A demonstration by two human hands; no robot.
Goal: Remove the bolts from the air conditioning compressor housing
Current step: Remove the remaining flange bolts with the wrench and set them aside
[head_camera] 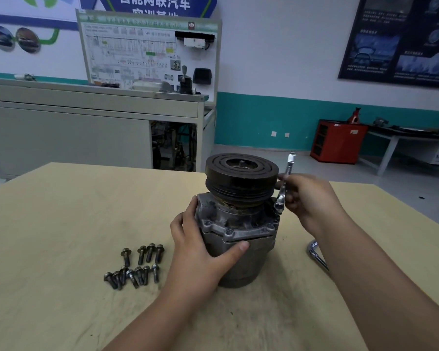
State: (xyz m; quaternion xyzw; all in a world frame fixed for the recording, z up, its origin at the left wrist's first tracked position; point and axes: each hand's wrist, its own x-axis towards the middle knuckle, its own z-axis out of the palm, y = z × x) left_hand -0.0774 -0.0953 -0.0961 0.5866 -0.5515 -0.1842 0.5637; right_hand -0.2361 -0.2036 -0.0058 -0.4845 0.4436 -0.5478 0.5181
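Observation:
The air conditioning compressor [238, 224] stands upright on the wooden table [61, 224], its black pulley [241, 173] on top. My left hand [200, 249] grips the grey housing from the left, thumb across its front. My right hand [307, 196] holds a shiny wrench [284, 183] at the housing's right shoulder, the tool's lower end down at the flange. Several loose bolts [134, 264] lie on the table to the left of the compressor. The flange holes facing me look empty.
A second chrome tool [317, 254] lies on the table at the right, partly behind my right forearm. Beyond the table stand a grey training bench with a wiring panel [147, 51], a red cabinet [337, 140] and another workbench [411, 138].

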